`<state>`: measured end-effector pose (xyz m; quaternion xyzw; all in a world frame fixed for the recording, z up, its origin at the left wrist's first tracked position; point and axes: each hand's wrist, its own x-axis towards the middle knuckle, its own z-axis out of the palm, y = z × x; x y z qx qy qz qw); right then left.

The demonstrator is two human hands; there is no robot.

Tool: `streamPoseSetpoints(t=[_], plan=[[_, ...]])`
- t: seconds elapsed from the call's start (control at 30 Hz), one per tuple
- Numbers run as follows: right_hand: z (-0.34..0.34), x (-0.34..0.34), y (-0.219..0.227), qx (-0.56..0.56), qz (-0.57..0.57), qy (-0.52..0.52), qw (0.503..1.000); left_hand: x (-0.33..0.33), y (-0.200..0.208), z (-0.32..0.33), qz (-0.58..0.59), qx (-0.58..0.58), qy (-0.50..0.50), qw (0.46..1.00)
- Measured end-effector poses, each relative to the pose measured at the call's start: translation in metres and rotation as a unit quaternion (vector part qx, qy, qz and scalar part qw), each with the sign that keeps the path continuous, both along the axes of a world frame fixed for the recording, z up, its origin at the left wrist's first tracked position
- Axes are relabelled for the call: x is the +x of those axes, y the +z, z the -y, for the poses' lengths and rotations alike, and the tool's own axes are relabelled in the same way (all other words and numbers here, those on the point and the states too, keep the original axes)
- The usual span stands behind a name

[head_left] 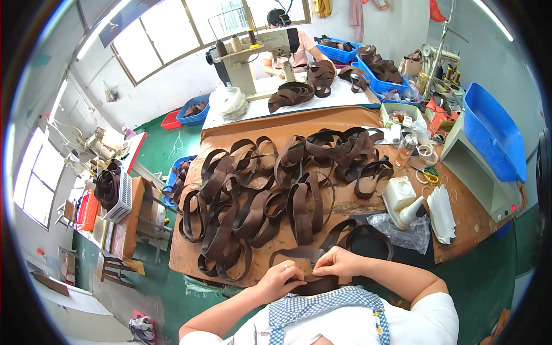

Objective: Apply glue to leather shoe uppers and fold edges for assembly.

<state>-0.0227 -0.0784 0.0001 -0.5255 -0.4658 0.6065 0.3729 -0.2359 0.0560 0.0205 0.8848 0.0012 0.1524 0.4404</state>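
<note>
A dark brown strip of material [319, 285] is stretched between my two hands, close in front of my apron at the table's near edge. My left hand [280, 280], with a ring on one finger, pinches its left part. My right hand [338, 263] pinches it just beside, thumb and fingertips pressed together. Beyond the hands, another stretch of brown strip [296, 252] curves over the table; whether it is the same piece I cannot tell. A large tangled heap of looped brown strips [253, 210] covers the middle of the brown worktable [345, 208].
On the right lie a white plastic bottle with a nozzle [401, 198], clear plastic film [397, 227], a white cloth [441, 214], yellow-handled scissors [428, 175] and tape [426, 150]. A blue bin [493, 132] sits atop a machine. Opposite, a person [305, 49] works behind a sewing machine [253, 57].
</note>
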Motion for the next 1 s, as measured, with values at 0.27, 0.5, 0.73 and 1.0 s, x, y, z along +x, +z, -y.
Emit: streamPoseSetpoints(t=[0.27,0.5,0.73,1.0], plan=[[0.004,-0.006,0.006,0.058,0.083,-0.010,0.995,-0.016,-0.006,0.009,-0.027,-0.062,0.064,0.996],[-0.009,-0.019,0.026,0.016,0.078,0.073,0.994,-0.003,-0.001,0.017,0.048,0.049,0.017,0.997],[-0.020,-0.019,0.021,0.040,0.117,0.094,0.988,-0.010,-0.010,0.018,0.041,0.023,0.066,0.997],[-0.023,-0.016,0.015,-0.005,0.098,0.094,0.991,-0.027,-0.015,0.019,-0.003,-0.065,0.118,0.991]])
